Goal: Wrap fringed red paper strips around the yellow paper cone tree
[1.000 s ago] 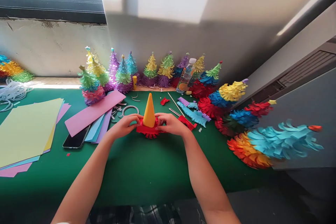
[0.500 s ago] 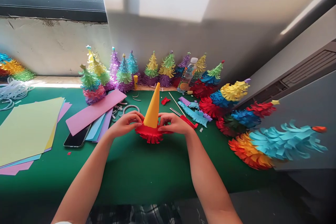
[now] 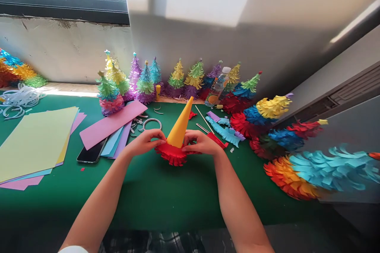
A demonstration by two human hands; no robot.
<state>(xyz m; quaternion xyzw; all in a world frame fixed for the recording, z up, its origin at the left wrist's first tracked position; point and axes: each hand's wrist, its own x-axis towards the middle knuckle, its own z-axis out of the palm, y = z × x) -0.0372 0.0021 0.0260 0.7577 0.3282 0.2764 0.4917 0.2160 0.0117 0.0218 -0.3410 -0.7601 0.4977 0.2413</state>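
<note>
A yellow paper cone (image 3: 179,126) leans to the right above the green table, its tip pointing up. Red fringed paper strip (image 3: 172,155) wraps round its base, the cut ends hanging down. My left hand (image 3: 146,142) is closed at the left side of the base, thumb and fingers pinching the strip by the cone. On the other side my right hand (image 3: 202,142) pinches the strip's right part, with fingers bent against the cone. The back of the cone and some fingertips are hidden.
Pink paper strip (image 3: 113,123) lies over a phone (image 3: 89,155). Paper sheets (image 3: 35,138) are stacked at left. Behind the cone are a tape ring (image 3: 152,124), blue fringed strips (image 3: 225,131) and a bottle (image 3: 218,87). Fringed paper trees (image 3: 329,168) line the back and right.
The cone tilts further to the right, still between both hands. The whole view has shifted, so the surroundings sit further right. Both hands keep their pinch.
</note>
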